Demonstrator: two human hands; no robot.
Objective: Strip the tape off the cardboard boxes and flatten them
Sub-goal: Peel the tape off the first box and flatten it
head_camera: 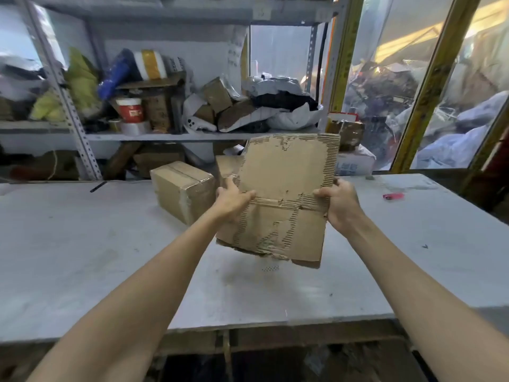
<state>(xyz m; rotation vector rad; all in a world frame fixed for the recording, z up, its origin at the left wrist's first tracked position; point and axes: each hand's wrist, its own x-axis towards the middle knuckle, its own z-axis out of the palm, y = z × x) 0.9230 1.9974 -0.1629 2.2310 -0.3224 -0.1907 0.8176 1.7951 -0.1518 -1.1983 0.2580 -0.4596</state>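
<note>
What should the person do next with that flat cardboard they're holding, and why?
Probably peel off the strip of tape that seems to run along the crease of the flattened cardboard. The left hand and right hand grip its side edges above the table, and the left thumb lies right by that strip's end.

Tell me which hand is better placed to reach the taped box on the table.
Left, probably: the left hand grips the flattened cardboard beside the taped box; the right hand is farther.
</note>
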